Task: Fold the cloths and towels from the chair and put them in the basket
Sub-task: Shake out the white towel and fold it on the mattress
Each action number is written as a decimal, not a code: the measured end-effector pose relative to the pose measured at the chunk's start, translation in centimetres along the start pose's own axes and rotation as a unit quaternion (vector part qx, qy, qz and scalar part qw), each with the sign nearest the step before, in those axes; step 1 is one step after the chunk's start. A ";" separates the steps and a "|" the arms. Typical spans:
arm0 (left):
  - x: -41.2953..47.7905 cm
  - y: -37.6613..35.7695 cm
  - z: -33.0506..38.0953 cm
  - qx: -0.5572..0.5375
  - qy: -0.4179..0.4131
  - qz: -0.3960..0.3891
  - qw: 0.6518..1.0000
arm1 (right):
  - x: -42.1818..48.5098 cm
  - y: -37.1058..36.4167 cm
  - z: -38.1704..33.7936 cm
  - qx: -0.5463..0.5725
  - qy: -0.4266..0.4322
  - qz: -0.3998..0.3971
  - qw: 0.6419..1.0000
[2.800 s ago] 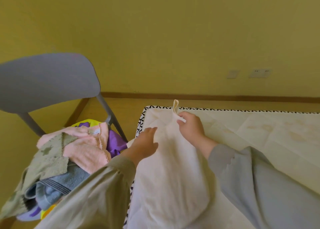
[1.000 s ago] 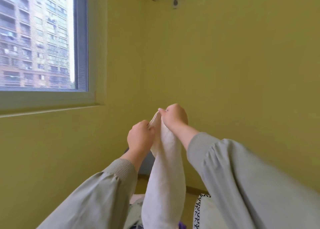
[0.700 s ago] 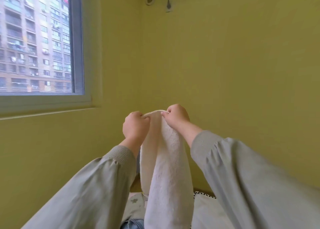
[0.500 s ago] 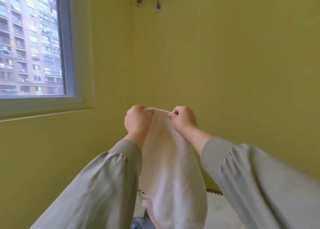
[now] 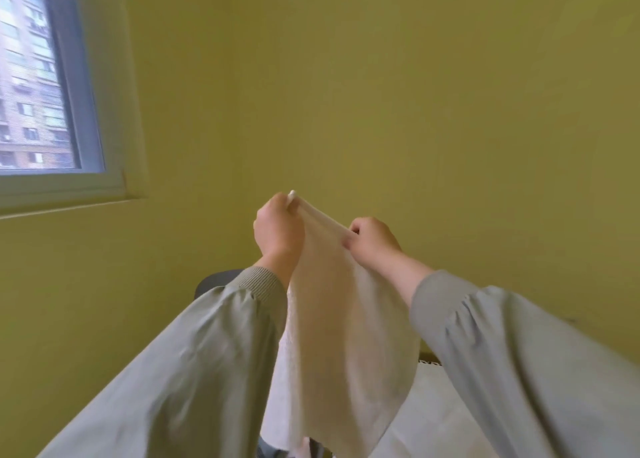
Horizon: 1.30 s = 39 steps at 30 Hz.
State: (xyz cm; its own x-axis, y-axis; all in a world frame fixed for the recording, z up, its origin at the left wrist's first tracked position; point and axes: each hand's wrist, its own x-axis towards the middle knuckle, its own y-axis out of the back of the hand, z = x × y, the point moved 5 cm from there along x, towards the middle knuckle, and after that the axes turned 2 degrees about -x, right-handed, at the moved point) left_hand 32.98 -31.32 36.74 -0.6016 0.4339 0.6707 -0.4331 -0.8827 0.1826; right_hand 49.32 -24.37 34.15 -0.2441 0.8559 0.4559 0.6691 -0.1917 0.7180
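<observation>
Head view: no label, brand or writing could be read anywhere, not on the towel (image 5: 346,319), not on the wall (image 5: 450,111).

Both hands were up in front of the yellow wall. The left hand (image 5: 278,231) was closed in a pinch on one top corner of the white towel, a small tip of cloth poking out above the fingers (image 5: 284,204). The right hand (image 5: 372,241) was closed on the other end of the top edge, fingers curled over it. The edge ran taut between the two, tilted, left end higher. The towel hung down between the grey sleeves (image 5: 207,353), its lower hem near the bottom of the picture, in the air, well away from any basket. The dark back of the chair (image 5: 214,279) peeked out behind the left sleeve. A pale cover (image 5: 433,416) with a patterned border lay at lower right. The window (image 5: 34,94) showed apartment blocks at upper left.

Against half a second earlier, the hands had drawn further apart, so the towel was spread wider and flatter. The left hand sat higher than the right, where before they were level. The window had slid further toward the left edge of the picture.
</observation>
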 end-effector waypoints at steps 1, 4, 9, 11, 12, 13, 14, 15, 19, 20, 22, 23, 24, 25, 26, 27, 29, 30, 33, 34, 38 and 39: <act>-0.3 -0.7 -0.5 -0.002 0.004 -0.005 1.000 | 0.2 -0.5 1.2 -0.020 -0.017 -0.021 0.999; -1.3 -2.4 -2.0 -0.005 0.026 -0.033 0.999 | 0.2 -2.3 4.1 -0.032 -0.058 -0.066 0.996; -2.5 -2.9 -5.2 -0.007 0.070 -0.048 0.996 | -0.9 -5.0 7.7 -0.066 -0.106 -0.094 0.988; -2.0 -2.1 -6.4 -0.012 0.089 -0.023 0.996 | -1.2 -5.2 8.8 -0.098 -0.120 -0.090 0.984; -1.6 -1.6 -7.1 -0.013 0.100 -0.008 0.995 | -1.3 -5.0 9.3 -0.117 -0.126 -0.083 0.982; -1.1 -1.1 -7.7 -0.013 0.112 0.004 0.994 | -1.4 -4.7 9.7 -0.136 -0.133 -0.069 0.979; -0.8 -0.7 -8.3 -0.014 0.123 0.013 0.992 | -1.4 -4.3 10.0 -0.154 -0.141 -0.049 0.977; -0.5 -0.3 -8.8 -0.016 0.131 0.020 0.991 | -1.3 -3.8 10.2 -0.172 -0.150 -0.026 0.973; 0.3 0.9 -10.4 -0.019 0.151 0.017 0.988 | -0.5 -1.7 10.5 -0.186 -0.179 0.060 0.964; 0.5 1.2 -10.8 -0.024 0.153 0.007 0.988 | -0.3 -1.2 10.5 -0.163 -0.179 0.078 0.967; 0.9 1.7 -11.5 -0.039 0.160 -0.008 0.986 | 0.1 -0.4 10.6 -0.085 -0.175 0.110 0.975; 1.0 2.1 -11.9 -0.043 0.165 -0.010 0.985 | 0.1 0.0 10.6 -0.038 -0.176 0.125 0.976; 1.0 2.5 -12.3 -0.046 0.172 -0.007 0.984 | 0.2 0.4 10.6 0.009 -0.179 0.140 0.974; 1.0 2.9 -12.6 -0.052 0.179 -0.002 0.982 | 0.2 0.6 10.4 0.052 -0.184 0.155 0.969; 1.0 3.2 -12.8 -0.058 0.186 0.004 0.981 | 0.2 0.8 10.2 0.090 -0.187 0.166 0.964; 0.9 3.5 -12.9 -0.061 0.192 0.008 0.980 | 0.3 0.9 9.9 0.118 -0.187 0.175 0.959; 0.8 3.7 -12.8 -0.061 0.193 0.006 0.979 | 0.4 1.0 9.3 0.158 -0.183 0.196 0.950; 0.7 3.6 -12.6 -0.059 0.189 -0.003 0.980 | 0.4 1.3 9.2 0.169 -0.184 0.212 0.945; 0.2 2.9 -12.0 -0.056 0.171 -0.053 0.982 | -0.4 2.2 9.8 0.160 -0.204 0.254 0.932; -0.1 2.5 -12.0 -0.056 0.169 -0.071 0.981 | -0.8 2.4 10.4 0.145 -0.205 0.256 0.933; -2.2 -0.3 -13.2 -0.027 0.171 -0.124 0.977 | -2.4 1.9 14.0 0.069 -0.204 0.217 0.952; -2.9 -1.2 -13.7 -0.018 0.173 -0.138 0.975 | -2.8 1.6 15.3 0.052 -0.212 0.203 0.955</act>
State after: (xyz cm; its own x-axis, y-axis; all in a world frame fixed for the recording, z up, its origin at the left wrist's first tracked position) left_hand 26.07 -29.02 24.70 -0.6466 0.6945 0.3156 -0.6298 -0.7194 0.2929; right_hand 61.82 -19.77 26.03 0.3412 0.8430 0.4159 0.7201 -0.5188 0.4607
